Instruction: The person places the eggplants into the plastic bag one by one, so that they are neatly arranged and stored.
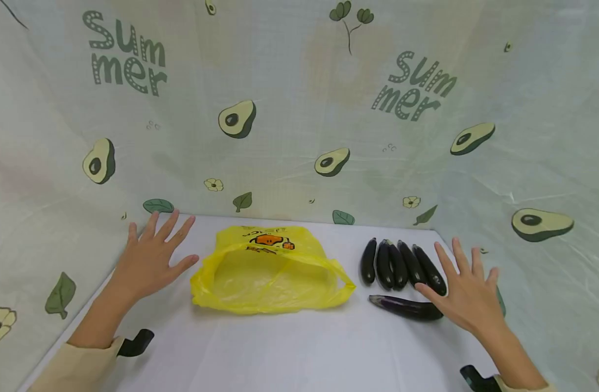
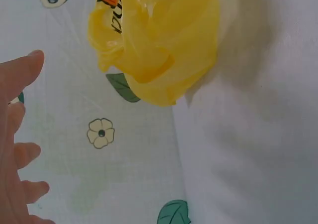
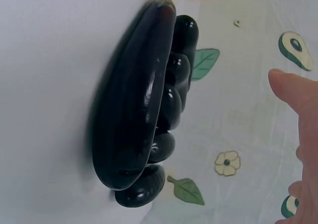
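A yellow plastic bag [image 1: 275,277] lies on the white table with its mouth facing the near side and an orange cartoon print on top. My left hand [image 1: 149,261], fingers spread, hovers left of the bag and holds nothing. To the bag's right, several dark eggplants [image 1: 384,264] lie side by side in a row. One more eggplant [image 1: 407,308] lies crosswise in front of them. My right hand [image 1: 468,294] is spread above the right end of these eggplants, apart from them in the right wrist view, where the crosswise eggplant [image 3: 134,95] looms large.
The white table [image 1: 289,354] meets a pale cloth backdrop [image 1: 279,65] printed with avocados, leaves and "summer" lettering. That cloth also rises along the left and right sides. A black wrist mount [image 1: 136,343] sits at the left sleeve, another [image 1: 479,379] at the right.
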Available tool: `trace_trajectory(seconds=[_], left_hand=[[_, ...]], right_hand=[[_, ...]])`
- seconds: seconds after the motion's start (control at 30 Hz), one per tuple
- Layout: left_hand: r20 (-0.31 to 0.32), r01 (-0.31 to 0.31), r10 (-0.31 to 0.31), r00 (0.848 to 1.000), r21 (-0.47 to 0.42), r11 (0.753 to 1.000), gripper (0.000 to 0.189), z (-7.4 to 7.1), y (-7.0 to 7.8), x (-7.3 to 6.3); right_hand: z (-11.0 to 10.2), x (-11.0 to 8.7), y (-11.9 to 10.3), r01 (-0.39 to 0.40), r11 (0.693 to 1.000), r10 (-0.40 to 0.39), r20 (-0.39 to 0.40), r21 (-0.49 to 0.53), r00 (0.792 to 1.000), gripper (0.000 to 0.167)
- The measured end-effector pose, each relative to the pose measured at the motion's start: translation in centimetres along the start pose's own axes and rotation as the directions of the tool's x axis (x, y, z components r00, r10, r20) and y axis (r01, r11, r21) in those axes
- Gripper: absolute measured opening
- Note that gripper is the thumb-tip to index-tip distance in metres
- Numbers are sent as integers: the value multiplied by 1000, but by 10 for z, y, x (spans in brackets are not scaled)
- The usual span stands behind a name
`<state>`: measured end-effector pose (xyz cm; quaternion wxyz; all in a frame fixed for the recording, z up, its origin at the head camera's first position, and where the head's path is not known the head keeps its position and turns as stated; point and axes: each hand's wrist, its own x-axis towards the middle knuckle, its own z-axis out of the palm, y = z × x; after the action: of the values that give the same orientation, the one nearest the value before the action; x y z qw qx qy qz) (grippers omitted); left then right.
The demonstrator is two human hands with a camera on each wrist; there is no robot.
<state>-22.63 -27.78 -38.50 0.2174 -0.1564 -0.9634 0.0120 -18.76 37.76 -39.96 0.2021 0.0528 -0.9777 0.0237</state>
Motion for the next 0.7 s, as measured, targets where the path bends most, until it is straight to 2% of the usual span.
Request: trace_trajectory(seconds=[0.17,0.3,0.43,0.7], left_hand=[[32,-40,42,999,-54,998,94,4,12,8],[63,-54,66,996,-171,984,90,8,20,11],[100,-30,60,993,-282,959,89,10,24,13],[155,7,56,986,-382,924,85,18,29,20]], right_hand=[[1,-3,2,28,999,-28,-23,20,999,110],[2,-5,5,50,998,-48,-48,40,998,108],[3,-4,5,83,995,-79,-76,47,994,107],[4,-6,1,90,991,-86,-43,96,995,103]])
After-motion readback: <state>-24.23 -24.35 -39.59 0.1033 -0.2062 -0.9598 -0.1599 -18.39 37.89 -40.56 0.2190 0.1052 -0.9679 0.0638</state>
